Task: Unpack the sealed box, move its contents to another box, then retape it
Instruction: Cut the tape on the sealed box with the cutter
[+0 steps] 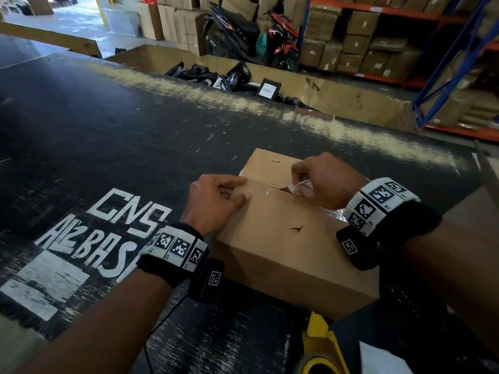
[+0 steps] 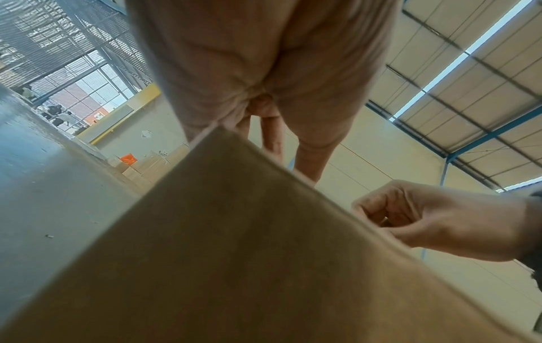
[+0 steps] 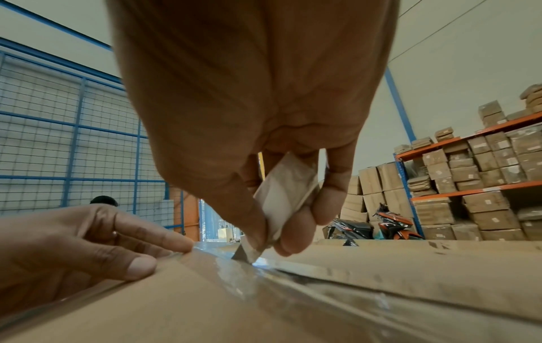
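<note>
A closed brown cardboard box (image 1: pixel 283 238) lies on the black table (image 1: pixel 108 130), with clear tape (image 1: pixel 263 186) running along its top seam. My left hand (image 1: pixel 216 201) presses on the left end of the lid, index finger and thumb flat on the cardboard (image 3: pixel 140 266) beside the seam. My right hand (image 1: pixel 313 176) pinches a small wrapped blade (image 3: pixel 281 197), and the blade's tip (image 3: pixel 245 251) sits in the taped seam near the middle of the lid. In the left wrist view the box's side (image 2: pixel 234 255) fills the frame and the right hand (image 2: pixel 440 220) shows beyond it.
Behind the table stands a large open cardboard bin (image 1: pixel 351 98) holding several black wrapped packages (image 1: pixel 235 76). A yellow tape dispenser (image 1: pixel 321 346) lies at the near edge. Shelves of cartons (image 1: pixel 378 36) and two motorbikes (image 1: pixel 280 41) are further back. Another carton's edge (image 1: pixel 491 171) shows at right.
</note>
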{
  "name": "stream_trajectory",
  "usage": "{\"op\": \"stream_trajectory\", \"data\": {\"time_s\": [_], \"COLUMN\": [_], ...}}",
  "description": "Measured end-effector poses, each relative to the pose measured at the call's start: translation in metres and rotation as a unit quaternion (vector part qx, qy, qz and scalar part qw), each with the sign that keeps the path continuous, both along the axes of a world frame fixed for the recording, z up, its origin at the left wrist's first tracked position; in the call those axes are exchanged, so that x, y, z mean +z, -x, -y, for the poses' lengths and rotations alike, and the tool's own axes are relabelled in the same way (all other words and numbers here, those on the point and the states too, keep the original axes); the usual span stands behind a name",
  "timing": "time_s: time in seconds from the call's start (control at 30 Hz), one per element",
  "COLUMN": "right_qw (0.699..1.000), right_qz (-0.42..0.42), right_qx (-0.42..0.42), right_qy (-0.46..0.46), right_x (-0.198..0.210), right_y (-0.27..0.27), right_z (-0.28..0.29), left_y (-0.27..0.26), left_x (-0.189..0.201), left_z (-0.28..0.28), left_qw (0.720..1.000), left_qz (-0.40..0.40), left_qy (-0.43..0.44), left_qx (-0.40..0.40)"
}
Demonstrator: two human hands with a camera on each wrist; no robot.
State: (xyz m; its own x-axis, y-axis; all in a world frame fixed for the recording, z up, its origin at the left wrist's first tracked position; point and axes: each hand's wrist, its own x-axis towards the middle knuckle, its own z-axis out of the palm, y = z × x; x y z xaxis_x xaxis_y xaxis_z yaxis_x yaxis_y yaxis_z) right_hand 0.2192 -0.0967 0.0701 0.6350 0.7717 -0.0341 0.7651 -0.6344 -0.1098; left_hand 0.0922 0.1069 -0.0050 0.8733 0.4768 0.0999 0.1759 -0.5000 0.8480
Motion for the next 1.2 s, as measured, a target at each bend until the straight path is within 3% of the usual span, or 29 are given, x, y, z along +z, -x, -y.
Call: {"op": "stream_trajectory", "data": {"time_s": [0.47,0.77,1.03,1.2], "right_qw": [0.997,0.992,0.991,0.991], "right_qz": [-0.010,-0.024,-0.012,-0.001], "right_qx": [-0.071,-0.119,-0.131,-0.123], "right_qy": [-0.039,-0.039,-0.040,-0.048], "right_x": [-0.002,-0.002,-0.001,-0.003], "right_y": [0.004,0.007,0.008,0.007], "right_z": [0.074,0.109,0.128,0.130], "left_y": [0.003,0.002,-0.014,-0.021], "left_x": [0.014,0.025,0.027,0.029], "left_z": [0.013,0.024,0.024,0.029], "left_qw": [0.998,0.983,0.988,0.979], "left_qz": [-0.039,-0.104,-0.117,-0.150], "left_qy": [-0.043,-0.138,-0.100,-0.133], "left_qx": [-0.037,-0.066,-0.030,-0.041]}}
